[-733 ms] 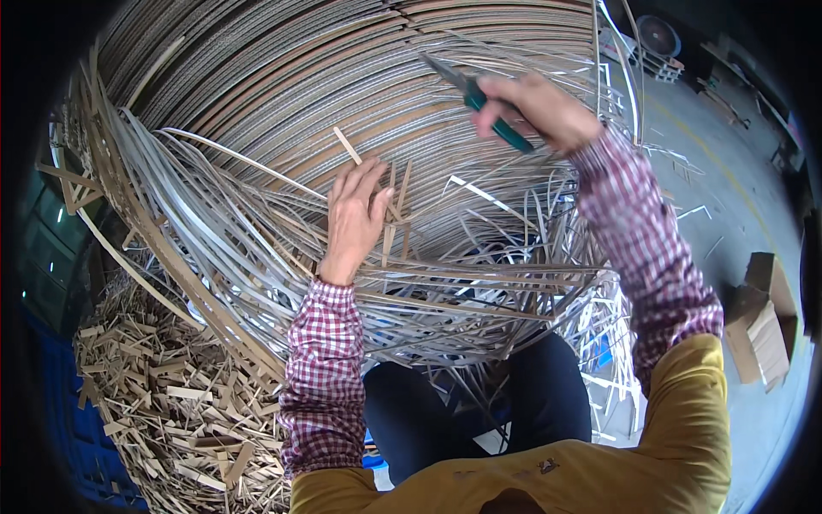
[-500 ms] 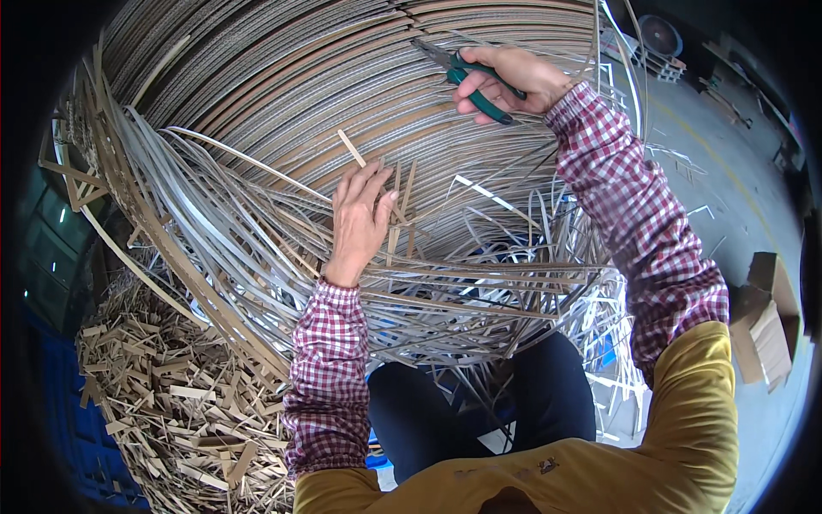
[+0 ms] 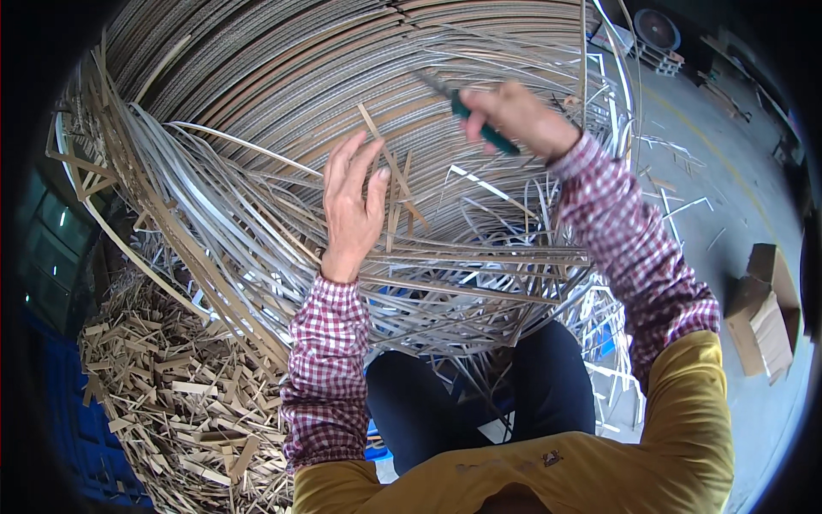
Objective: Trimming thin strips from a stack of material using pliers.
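A pair of green-handled pliers or cutters [image 3: 485,128] is gripped in my right hand [image 3: 524,120], blurred by motion, with its dark jaws pointing up and left. Below the jaws, a large stack of thin brown and grey strips [image 3: 282,94] curves across the far side. My left hand [image 3: 349,206] is open, its fingers spread upward just over the strips, and I see nothing held in it. Beside its thumb, several short brown strip pieces [image 3: 399,184] lie crossed on the stack. A bundle of long loose white and brown strips [image 3: 197,201] bends past my left wrist toward my knees.
A heap of short brown offcuts [image 3: 188,403] lies at the lower left, next to a blue plastic surface [image 3: 81,437]. An open cardboard box [image 3: 762,321] stands on the grey floor at right. A round fan-like object [image 3: 658,31] is at the far right.
My right hand has moved slightly down and right with the tool, its handles now closer together. My left hand's fingers have lifted and spread from the strips.
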`<state>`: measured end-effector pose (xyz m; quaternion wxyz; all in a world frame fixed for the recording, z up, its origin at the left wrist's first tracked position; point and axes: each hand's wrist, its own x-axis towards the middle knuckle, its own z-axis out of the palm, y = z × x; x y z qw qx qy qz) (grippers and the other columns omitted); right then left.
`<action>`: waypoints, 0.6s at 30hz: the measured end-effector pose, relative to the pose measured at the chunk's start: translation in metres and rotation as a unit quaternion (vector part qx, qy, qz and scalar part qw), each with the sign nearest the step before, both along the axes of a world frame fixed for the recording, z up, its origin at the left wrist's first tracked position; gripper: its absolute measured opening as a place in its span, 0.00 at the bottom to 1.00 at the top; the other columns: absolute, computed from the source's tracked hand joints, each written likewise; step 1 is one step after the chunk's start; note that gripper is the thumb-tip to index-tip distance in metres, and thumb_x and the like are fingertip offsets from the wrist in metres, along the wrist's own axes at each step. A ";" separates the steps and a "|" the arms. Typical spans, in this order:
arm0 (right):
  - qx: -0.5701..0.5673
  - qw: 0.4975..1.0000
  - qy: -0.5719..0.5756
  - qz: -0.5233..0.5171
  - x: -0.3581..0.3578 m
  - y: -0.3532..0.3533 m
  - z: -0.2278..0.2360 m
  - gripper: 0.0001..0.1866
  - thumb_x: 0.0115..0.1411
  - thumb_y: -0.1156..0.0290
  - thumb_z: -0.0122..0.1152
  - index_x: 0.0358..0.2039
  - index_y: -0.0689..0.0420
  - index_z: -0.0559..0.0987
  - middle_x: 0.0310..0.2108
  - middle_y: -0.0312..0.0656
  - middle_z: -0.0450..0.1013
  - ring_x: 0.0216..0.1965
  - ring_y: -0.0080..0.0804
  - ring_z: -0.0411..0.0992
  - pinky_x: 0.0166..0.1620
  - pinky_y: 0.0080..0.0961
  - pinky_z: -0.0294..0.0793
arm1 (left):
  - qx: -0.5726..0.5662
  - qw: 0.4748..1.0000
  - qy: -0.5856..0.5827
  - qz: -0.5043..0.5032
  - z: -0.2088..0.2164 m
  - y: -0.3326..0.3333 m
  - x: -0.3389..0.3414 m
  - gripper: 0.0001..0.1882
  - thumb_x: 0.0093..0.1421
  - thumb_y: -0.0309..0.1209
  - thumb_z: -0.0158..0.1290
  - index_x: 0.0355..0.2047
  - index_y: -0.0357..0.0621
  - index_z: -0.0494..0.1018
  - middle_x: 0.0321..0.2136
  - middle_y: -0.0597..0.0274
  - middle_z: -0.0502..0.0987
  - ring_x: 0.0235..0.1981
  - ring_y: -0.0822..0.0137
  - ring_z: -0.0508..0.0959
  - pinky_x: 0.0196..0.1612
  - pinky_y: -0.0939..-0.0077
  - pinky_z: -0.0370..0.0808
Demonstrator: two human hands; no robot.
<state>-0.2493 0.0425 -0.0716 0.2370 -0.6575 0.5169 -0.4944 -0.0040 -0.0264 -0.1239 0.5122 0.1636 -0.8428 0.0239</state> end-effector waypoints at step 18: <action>0.199 0.975 0.045 -0.086 -0.016 -0.038 0.106 0.26 0.63 0.53 0.41 0.23 0.65 0.73 0.17 0.45 0.72 0.15 0.28 0.72 0.19 0.24 0.76 | 0.035 0.999 0.015 0.021 -0.004 -0.012 0.003 0.16 0.62 0.37 0.44 0.45 0.42 0.71 0.47 0.51 0.67 0.49 0.55 0.67 0.51 0.62 0.66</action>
